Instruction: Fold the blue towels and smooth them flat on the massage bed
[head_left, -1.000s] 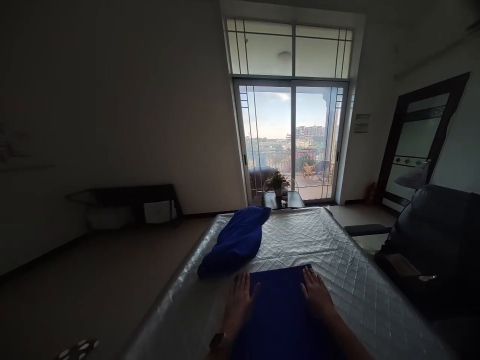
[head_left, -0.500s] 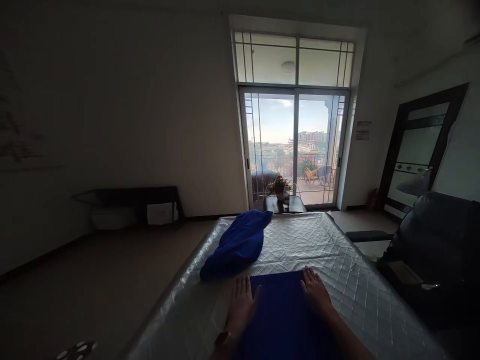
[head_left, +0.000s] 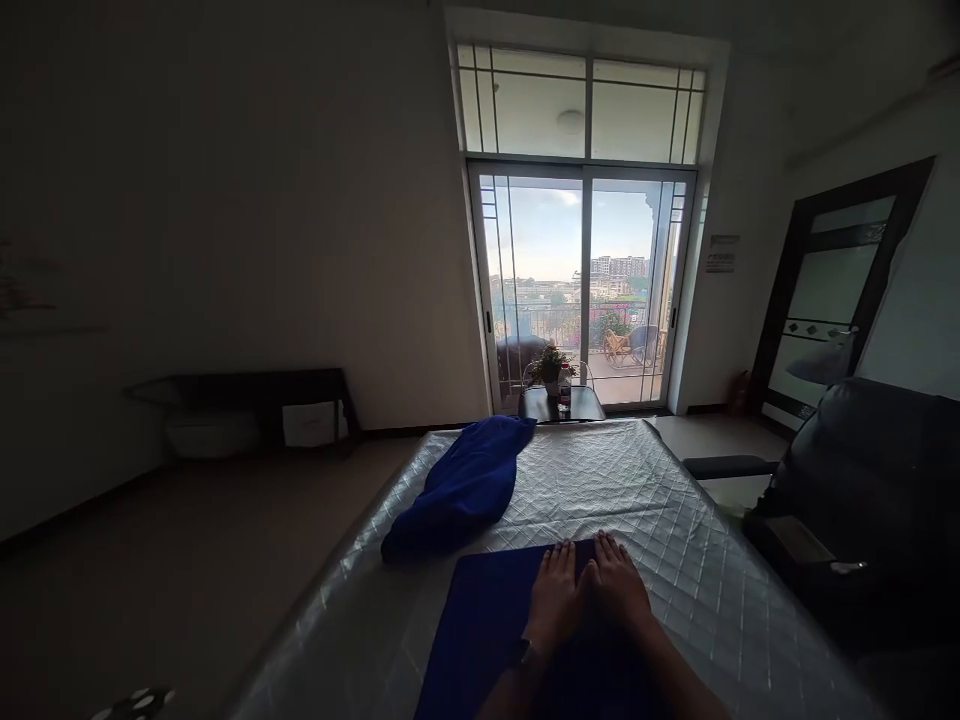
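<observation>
The left hand and right hand lie flat and open, side by side, gripping nothing, on the blue cloth beneath them, which could slide or ruck on the shiny quilted cover if either palm pushed too hard sideways.

Dim, backlit through bright glass doors; edges darkly shadowed

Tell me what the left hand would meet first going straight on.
Past the flat blue cloth, the left hand would likely meet the silver cover; the bunched cloth lies left of that line.
</observation>
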